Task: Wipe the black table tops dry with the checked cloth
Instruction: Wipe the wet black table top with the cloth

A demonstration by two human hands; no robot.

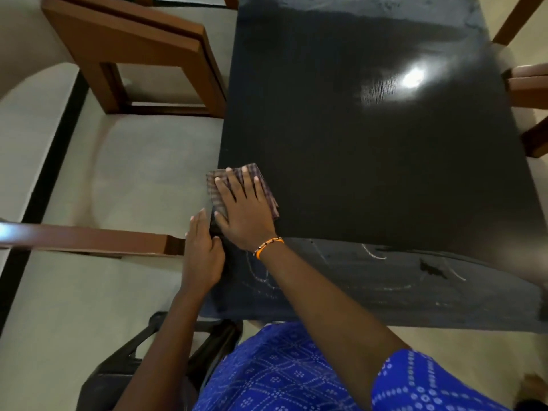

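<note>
A folded checked cloth (265,180) lies at the left edge of the black table top (370,137). My right hand (244,209) presses flat on the cloth with fingers spread. My left hand (203,250) rests against the table's left edge just below the cloth, fingers together, holding nothing that I can see. A nearer black table top (370,286), lower in the view, shows whitish streaks and a dark patch (431,269). The far end of the upper table top looks dull and wet (355,7).
A brown wooden chair (133,54) stands at the table's far left. A wooden chair rail (89,237) lies at the near left. More chair parts (527,90) stand at the right edge. A black plastic stool (142,360) sits by my body. The floor is pale tile.
</note>
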